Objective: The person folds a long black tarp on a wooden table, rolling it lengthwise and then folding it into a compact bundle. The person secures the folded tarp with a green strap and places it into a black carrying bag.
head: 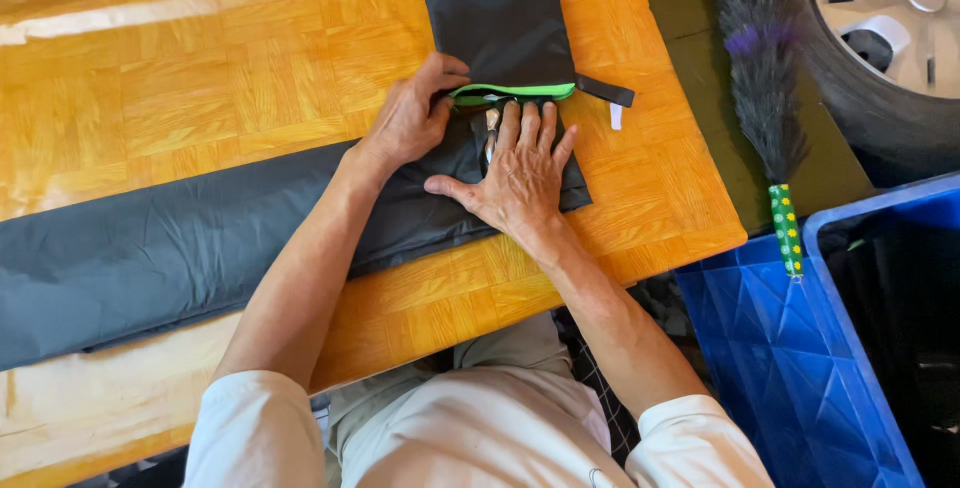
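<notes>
Seated at wooden bench [200, 58], pale trousers and white sleeves at bottom edge. Long folded dark grey fabric [150, 248] lying across bench from left edge toward centre, its near end bunched under both hands. Right hand [520, 173] flat on that end, fingers [530, 128] spread open and pressing down, gripping nothing. Left hand [410, 118] just beside it, fingers curled shut on green-trimmed mouth of black pouch [500, 23]. Pouch flat on bench beyond hands, mouth toward the person, fabric end touching the opening; small black strap and white tag at its right corner. Off bench to right: blue plastic crate [780, 348], feather duster [765, 78] with green patterned handle, car wheel [890, 38] farthest.
</notes>
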